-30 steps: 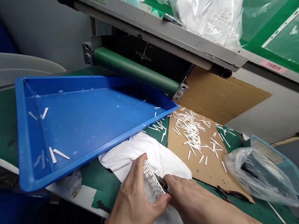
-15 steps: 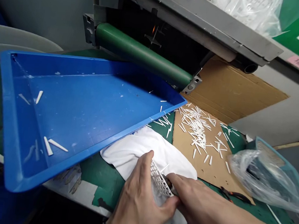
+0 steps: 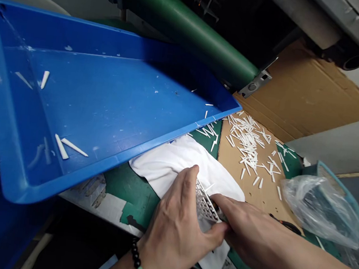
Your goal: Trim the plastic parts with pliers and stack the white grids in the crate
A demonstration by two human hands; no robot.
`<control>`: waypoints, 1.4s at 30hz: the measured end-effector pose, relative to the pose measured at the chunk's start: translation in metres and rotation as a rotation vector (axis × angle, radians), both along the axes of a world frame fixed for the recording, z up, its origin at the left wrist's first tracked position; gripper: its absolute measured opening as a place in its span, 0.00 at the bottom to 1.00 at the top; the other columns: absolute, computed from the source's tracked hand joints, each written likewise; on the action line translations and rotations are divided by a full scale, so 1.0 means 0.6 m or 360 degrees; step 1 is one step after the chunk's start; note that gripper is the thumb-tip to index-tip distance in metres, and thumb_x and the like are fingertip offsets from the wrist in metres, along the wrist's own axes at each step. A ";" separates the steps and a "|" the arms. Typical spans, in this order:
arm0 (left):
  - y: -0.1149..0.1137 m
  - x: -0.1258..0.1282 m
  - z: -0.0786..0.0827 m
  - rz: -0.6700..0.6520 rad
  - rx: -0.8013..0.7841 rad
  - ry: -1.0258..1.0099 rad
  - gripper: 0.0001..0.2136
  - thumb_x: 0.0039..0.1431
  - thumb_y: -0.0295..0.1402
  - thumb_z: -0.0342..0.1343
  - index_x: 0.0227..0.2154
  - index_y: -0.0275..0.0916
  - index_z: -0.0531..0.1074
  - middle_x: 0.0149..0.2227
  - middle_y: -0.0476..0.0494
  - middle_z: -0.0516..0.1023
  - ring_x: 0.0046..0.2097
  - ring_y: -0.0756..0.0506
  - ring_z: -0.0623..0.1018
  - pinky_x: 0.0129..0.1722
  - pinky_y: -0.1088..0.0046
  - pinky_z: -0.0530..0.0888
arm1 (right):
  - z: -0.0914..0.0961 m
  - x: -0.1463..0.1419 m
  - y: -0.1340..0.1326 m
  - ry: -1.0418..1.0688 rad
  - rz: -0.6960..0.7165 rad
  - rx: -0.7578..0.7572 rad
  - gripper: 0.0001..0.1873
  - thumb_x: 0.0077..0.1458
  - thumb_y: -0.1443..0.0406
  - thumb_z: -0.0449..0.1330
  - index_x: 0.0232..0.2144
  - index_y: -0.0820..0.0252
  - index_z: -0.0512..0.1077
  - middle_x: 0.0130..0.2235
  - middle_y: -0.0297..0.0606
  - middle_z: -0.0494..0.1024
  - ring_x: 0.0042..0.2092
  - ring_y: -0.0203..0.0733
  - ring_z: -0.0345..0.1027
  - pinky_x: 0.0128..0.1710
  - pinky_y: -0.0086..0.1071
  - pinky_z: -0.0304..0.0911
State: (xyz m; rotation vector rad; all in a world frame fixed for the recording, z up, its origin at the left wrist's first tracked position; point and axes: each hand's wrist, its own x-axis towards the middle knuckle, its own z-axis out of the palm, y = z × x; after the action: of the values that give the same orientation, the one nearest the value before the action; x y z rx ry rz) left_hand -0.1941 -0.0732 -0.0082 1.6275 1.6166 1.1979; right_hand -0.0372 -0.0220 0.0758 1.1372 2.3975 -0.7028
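Note:
My left hand (image 3: pixel 179 224), with a beaded bracelet at the wrist, is closed around the edges of a white plastic grid part (image 3: pixel 205 202) with rows of small openings. The part is tilted above a white cloth (image 3: pixel 177 156) on the green bench. My right hand (image 3: pixel 242 222) presses against the part's right side with its fingers curled. Whatever it grips is mostly hidden behind the fingers and the part. A thin white sliver stands out near the part's upper edge.
A large blue tray (image 3: pixel 98 173) with a few white slivers stands at left, below a green roller (image 3: pixel 190 28). Many white slivers (image 3: pixel 249 144) lie on cardboard (image 3: pixel 265 199). Orange-and-black-handled pliers (image 3: pixel 289 226) and a clear plastic bag (image 3: pixel 319 205) over a teal bin are at right.
The view has tilted down and shifted, so the tray and roller sit higher in the picture. Both hands keep hold around the white grid part in nearly the same pose.

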 end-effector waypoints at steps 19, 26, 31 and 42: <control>-0.002 0.004 -0.006 0.0040 0.0014 0.0001 0.40 0.50 0.39 0.58 0.63 0.35 0.47 0.60 0.30 0.63 0.60 0.35 0.66 0.56 0.57 0.70 | -0.013 0.002 -0.005 0.0022 0.0038 0.0087 0.24 0.50 0.77 0.46 0.49 0.62 0.61 0.40 0.43 0.73 0.38 0.44 0.68 0.38 0.34 0.61; -0.008 0.013 -0.027 0.0033 0.0035 0.0123 0.47 0.47 0.38 0.60 0.65 0.34 0.39 0.63 0.27 0.58 0.61 0.31 0.64 0.54 0.55 0.72 | -0.028 -0.018 -0.008 -0.0030 -0.0188 0.0018 0.24 0.45 0.75 0.48 0.46 0.61 0.63 0.39 0.42 0.74 0.41 0.47 0.69 0.38 0.34 0.60; -0.009 0.022 -0.039 0.0139 -0.0003 0.0102 0.50 0.47 0.42 0.63 0.66 0.37 0.38 0.63 0.29 0.60 0.60 0.30 0.66 0.54 0.57 0.73 | -0.047 -0.016 0.001 0.0060 -0.0294 -0.0141 0.16 0.46 0.70 0.52 0.41 0.58 0.64 0.38 0.40 0.74 0.40 0.47 0.69 0.37 0.33 0.60; -0.006 0.004 -0.027 0.0022 -0.0047 0.0083 0.48 0.47 0.39 0.62 0.66 0.36 0.38 0.64 0.29 0.58 0.62 0.33 0.65 0.55 0.57 0.72 | -0.085 0.003 -0.025 0.0408 -0.0327 0.0102 0.12 0.52 0.68 0.48 0.41 0.60 0.62 0.37 0.44 0.71 0.38 0.47 0.66 0.36 0.37 0.62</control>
State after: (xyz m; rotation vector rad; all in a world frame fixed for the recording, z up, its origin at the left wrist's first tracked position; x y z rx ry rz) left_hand -0.1917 -0.0765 -0.0246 1.6442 1.6724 1.1415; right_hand -0.0354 -0.0371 0.0251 1.4110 2.5513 -0.8919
